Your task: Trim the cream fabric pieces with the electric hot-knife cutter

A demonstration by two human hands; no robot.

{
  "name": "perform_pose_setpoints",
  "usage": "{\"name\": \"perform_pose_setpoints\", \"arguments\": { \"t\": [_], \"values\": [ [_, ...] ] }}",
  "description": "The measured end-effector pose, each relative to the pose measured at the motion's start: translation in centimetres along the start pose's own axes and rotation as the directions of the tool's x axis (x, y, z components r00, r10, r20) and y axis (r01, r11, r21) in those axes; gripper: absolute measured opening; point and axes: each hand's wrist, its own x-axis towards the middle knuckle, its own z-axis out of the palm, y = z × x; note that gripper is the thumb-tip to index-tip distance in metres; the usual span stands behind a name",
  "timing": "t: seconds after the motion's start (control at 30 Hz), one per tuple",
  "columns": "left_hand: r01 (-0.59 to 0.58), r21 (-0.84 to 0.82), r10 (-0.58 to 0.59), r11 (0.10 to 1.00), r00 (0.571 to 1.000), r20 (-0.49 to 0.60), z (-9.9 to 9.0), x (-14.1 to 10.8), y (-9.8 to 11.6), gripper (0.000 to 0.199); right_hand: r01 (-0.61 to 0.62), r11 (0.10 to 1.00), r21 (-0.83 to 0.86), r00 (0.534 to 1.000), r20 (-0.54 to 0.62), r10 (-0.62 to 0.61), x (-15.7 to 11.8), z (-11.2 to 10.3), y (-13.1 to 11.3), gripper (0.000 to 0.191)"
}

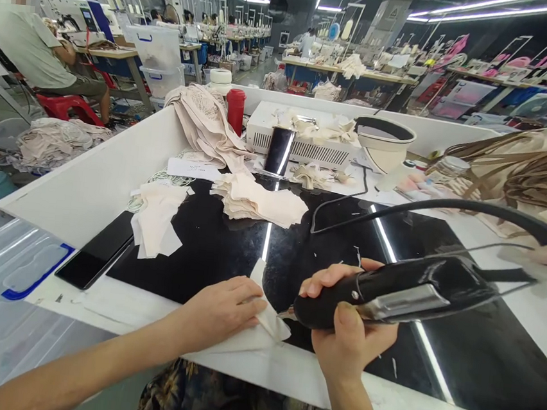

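Observation:
At the front edge of the glossy black board (187, 248), my left hand (224, 310) presses a cream fabric piece (269, 327) with its fingers close together. My right hand (351, 328) is wrapped round a black handheld tool (391, 293) with a metal lever and a thick black hose. The tool's front end is beside the right edge of the fabric piece; whether they touch cannot be made out. Farther back on the board lie a stack of cream fabric pieces (259, 200) and, to its left, a smaller pile of cut pieces (156, 216).
A phone (97, 249) lies at the left. Behind the board stand a white vented box (256, 129), a red bottle (235, 111) and a round container (386, 145). Brown strips (525, 152) lie at right. A person (32, 46) sits at far left.

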Motion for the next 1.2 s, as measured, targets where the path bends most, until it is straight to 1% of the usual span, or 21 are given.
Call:
{"name": "perform_pose_setpoints", "arguments": {
  "t": [0.07, 0.23, 0.47, 0.6, 0.73, 0.9, 1.03, 1.2],
  "values": [
    [0.007, -0.006, -0.007, 1.0, 1.0, 0.012, -0.2, -0.2, 0.0, 0.021, 0.012, 1.0, 0.011, 1.0, 0.009, -0.012, 0.0, 0.0, 0.0, 0.04],
    [-0.019, 0.027, 0.019, 0.999, 1.0, 0.024, -0.5, -0.3, 0.3, 0.032, 0.013, 1.0, 0.025, 1.0, 0.022, -0.014, 0.0, 0.0, -0.1, 0.039],
    [-0.027, 0.066, 0.028, 0.997, 0.999, -0.019, -0.2, -0.4, 0.5, 0.027, 0.018, 0.999, 0.048, 1.0, -0.005, -0.018, 0.3, 0.6, -0.3, 0.039],
    [-0.038, 0.046, 0.04, 0.998, 0.998, -0.048, 0.1, -0.4, 0.4, 0.025, 0.03, 0.997, 0.066, 0.999, -0.037, -0.028, 0.7, 1.1, 0.0, 0.04],
    [-0.03, 0.028, 0.032, 0.999, 0.997, -0.072, 0.3, -0.4, 0.4, 0.026, 0.016, 0.997, 0.071, 1.0, -0.026, -0.014, 0.8, 1.3, 0.4, 0.04],
    [-0.009, 0.027, 0.011, 1.0, 0.997, -0.077, 0.6, -0.6, 0.4, 0.025, -0.011, 0.999, 0.054, 1.0, -0.021, 0.012, 0.9, 1.4, 0.5, 0.036],
    [0.006, 0.014, -0.005, 1.0, 0.998, -0.062, 0.8, -0.5, 0.4, 0.027, 0.008, 0.998, 0.068, 0.999, -0.048, -0.005, 1.1, 1.8, 0.8, 0.039],
    [-0.001, 0.005, 0.001, 1.0, 0.998, -0.055, 1.0, -0.6, 0.4, 0.033, 0.01, 0.999, 0.049, 1.0, -0.017, -0.009, 1.1, 2.1, 1.4, 0.04]
  ]
}}
